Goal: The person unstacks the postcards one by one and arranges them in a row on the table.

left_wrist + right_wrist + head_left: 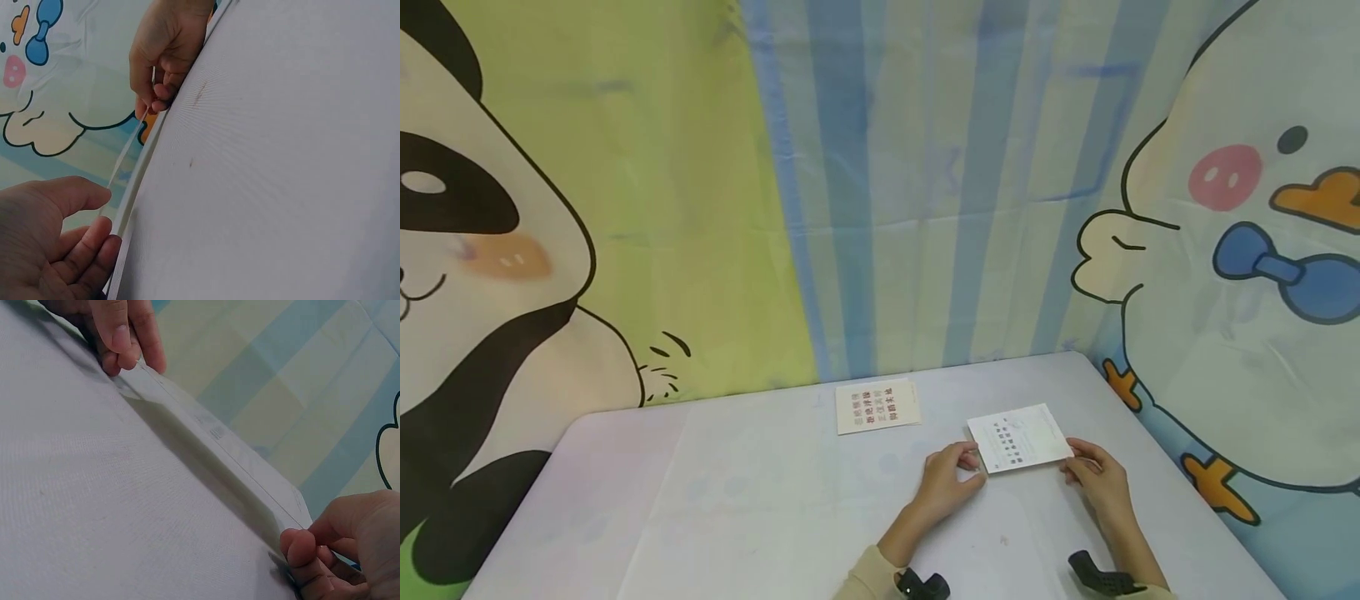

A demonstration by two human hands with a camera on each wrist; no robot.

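A white rectangular card [1022, 438] printed with dark columns of characters is held just above the table, slightly tilted. The left hand [942, 483] is at its left edge, thumb and fingertips around the near corner; in the left wrist view the card shows as a thin edge between that thumb and the fingers. At the right near corner, the right hand [1105, 487] pinches the card between thumb and fingertips, seen closely in the right wrist view [350, 544]. The card's beige underside [206, 469] shows there too.
A cream card [877, 407] with reddish-brown characters, seemingly atop another, lies near the table's back edge, left of the held card. The white-covered table [737, 508] meets curtains printed with a panda [527, 208] and a white bird [1232, 358]. Both wrists wear black devices [925, 586].
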